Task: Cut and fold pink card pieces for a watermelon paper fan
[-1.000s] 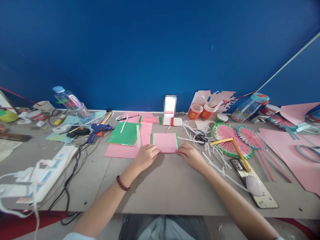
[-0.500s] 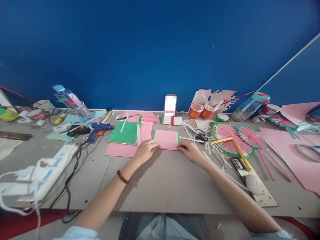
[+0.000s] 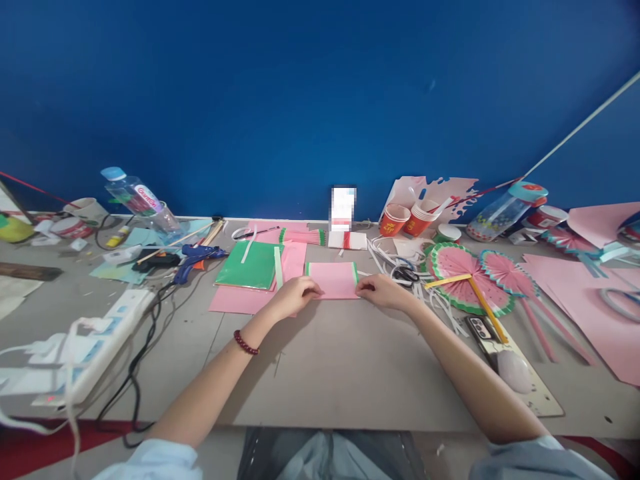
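I get even, moderately bright light, seemingly from overhead, and the pink sheet (image 3: 333, 280) shows clearly. A soft shadow spreads over the worktop (image 3: 320, 387) beside the left forearm (image 3: 203, 403), while a faint sheen lies on the green packet (image 3: 246, 268). The blue wall (image 3: 280, 113) darkens toward the top corners. My wide lens stretches things at both sides, fine detail looks soft, and pixelation masks a white upright item (image 3: 343, 208).

the left grip (image 3: 297, 295) and right grip (image 3: 381, 292) pinch a green-edged pink sheet (image 3: 332, 280) at its near corners.
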### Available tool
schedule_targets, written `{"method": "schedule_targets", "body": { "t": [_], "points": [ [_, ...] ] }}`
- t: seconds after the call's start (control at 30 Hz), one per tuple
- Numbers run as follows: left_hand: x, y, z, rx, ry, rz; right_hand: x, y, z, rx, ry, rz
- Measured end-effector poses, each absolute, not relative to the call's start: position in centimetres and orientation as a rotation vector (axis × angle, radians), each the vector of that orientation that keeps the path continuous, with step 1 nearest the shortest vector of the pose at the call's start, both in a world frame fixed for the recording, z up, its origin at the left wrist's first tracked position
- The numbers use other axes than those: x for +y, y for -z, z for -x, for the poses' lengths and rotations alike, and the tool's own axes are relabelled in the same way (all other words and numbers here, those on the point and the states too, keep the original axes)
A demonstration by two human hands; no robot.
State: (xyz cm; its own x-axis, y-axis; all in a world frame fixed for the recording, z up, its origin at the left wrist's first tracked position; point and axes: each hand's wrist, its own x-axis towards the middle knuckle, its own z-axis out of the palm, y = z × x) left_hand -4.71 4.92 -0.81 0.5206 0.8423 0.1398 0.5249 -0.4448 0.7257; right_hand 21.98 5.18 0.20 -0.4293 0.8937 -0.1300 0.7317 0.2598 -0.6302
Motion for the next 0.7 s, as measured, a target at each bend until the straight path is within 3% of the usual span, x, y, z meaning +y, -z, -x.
{"method": "schedule_targets", "body": {
  "t": [0.7],
  "points": [
    [4.0,-0.3,4.5,1.168,-0.550,-2.030,4.1,0.6,-22.5,-2.052,-0.989,1.530]
  ]
}}
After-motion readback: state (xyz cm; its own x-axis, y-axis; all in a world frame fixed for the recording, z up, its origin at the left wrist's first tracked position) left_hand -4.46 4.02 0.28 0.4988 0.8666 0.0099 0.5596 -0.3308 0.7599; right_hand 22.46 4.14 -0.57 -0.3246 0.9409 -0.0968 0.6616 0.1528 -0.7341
